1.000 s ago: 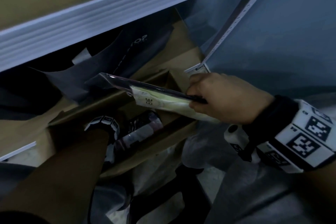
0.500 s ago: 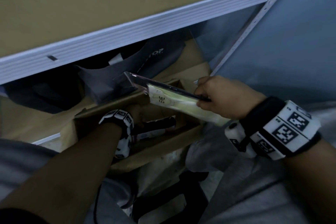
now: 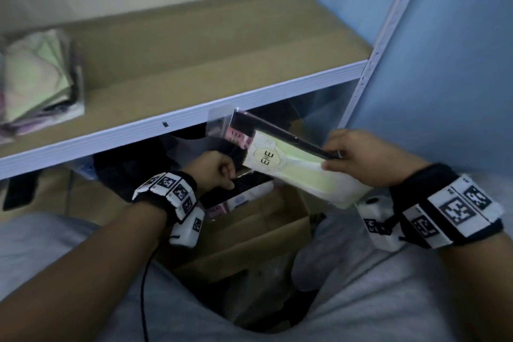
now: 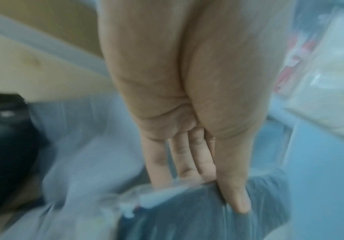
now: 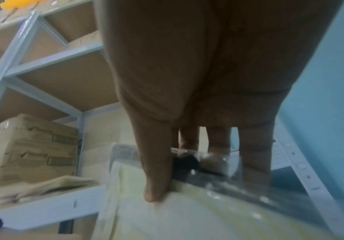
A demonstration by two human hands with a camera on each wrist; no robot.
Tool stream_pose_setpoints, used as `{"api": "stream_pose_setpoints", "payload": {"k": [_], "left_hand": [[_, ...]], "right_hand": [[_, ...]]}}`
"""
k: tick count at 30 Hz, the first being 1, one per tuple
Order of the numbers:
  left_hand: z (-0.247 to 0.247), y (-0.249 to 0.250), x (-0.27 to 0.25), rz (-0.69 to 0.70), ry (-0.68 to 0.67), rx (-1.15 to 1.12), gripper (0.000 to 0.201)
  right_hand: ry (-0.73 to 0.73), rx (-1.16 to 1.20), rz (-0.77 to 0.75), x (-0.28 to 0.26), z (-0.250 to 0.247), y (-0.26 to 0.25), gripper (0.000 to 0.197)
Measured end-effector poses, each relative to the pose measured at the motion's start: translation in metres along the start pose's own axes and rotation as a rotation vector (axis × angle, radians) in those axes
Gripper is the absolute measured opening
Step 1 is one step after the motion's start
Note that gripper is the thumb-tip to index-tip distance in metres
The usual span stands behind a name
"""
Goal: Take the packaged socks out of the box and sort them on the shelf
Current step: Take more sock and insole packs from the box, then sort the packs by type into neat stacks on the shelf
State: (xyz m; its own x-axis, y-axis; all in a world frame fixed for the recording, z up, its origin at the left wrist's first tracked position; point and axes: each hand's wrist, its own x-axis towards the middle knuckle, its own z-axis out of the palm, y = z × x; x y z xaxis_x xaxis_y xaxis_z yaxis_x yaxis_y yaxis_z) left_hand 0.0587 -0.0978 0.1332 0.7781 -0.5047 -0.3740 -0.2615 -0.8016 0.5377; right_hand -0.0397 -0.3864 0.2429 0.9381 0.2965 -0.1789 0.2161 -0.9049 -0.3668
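Observation:
My right hand [image 3: 331, 160] pinches a small stack of packaged socks just under the shelf edge [image 3: 249, 97]. A pale green pack [image 3: 294, 172] lies on top, with a black pack and a pink pack [image 3: 236, 137] behind it. In the right wrist view the thumb [image 5: 156, 183] presses on the pale green pack [image 5: 167, 216] and the fingers lie behind it. My left hand [image 3: 229, 176] grips a dark pack in clear plastic [image 3: 249, 184] above the open cardboard box [image 3: 258, 233]. The left wrist view shows thumb and fingers pinching that dark pack [image 4: 187, 214].
A pile of sock packs [image 3: 39, 83] lies at the left of the brown shelf board [image 3: 222, 44]. A white upright post [image 3: 361, 86] and a blue wall [image 3: 444, 64] close off the right side. More packs [image 3: 241, 200] lie in the box. Cartons [image 5: 33, 146] stand on a farther shelf.
Both hands have risen from the box toward the shelf edge. The left hand has come out gripping a dark pack. The head view has tilted up onto the shelf board.

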Motion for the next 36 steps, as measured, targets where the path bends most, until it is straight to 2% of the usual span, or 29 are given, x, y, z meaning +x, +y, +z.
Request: {"api": "stream_pose_setpoints", "payload": {"k": [4,8,14,17,23,26,29,33,36], "left_hand": [[-0.032,0.026,-0.037,0.034,0.129,-0.144,0.019],[-0.052,0.049,-0.073,0.083,0.288,-0.303,0.021],[-0.071,0.058,-0.111,0.123,0.525,-0.555,0.026],[-0.079,0.052,-0.125,0.116,0.656,-0.643,0.027],[-0.101,0.031,-0.156,0.121,0.967,-0.881,0.036],[-0.114,0.017,-0.176,0.129,1.1,-0.915,0.033],[-0.127,-0.001,-0.198,0.124,1.204,-0.962,0.032],[-0.146,-0.032,-0.227,0.064,1.318,-0.955,0.029],[-0.161,-0.051,-0.244,0.03,1.378,-0.938,0.026]], "right_hand": [[0.157,0.117,-0.033,-0.016,-0.02,-0.016,0.013],[0.32,0.291,-0.081,-0.028,-0.037,-0.031,0.025],[0.526,0.497,-0.17,-0.028,-0.052,-0.054,0.024],[0.527,0.564,-0.162,-0.022,-0.055,-0.065,0.031],[0.5,0.652,-0.197,0.0,-0.057,-0.093,0.018],[0.457,0.712,-0.21,0.018,-0.057,-0.108,0.024],[0.386,0.77,-0.222,0.038,-0.054,-0.131,0.03],[0.353,0.847,-0.256,0.068,-0.046,-0.174,0.009],[0.34,0.852,-0.263,0.093,-0.039,-0.206,0.01]]}}
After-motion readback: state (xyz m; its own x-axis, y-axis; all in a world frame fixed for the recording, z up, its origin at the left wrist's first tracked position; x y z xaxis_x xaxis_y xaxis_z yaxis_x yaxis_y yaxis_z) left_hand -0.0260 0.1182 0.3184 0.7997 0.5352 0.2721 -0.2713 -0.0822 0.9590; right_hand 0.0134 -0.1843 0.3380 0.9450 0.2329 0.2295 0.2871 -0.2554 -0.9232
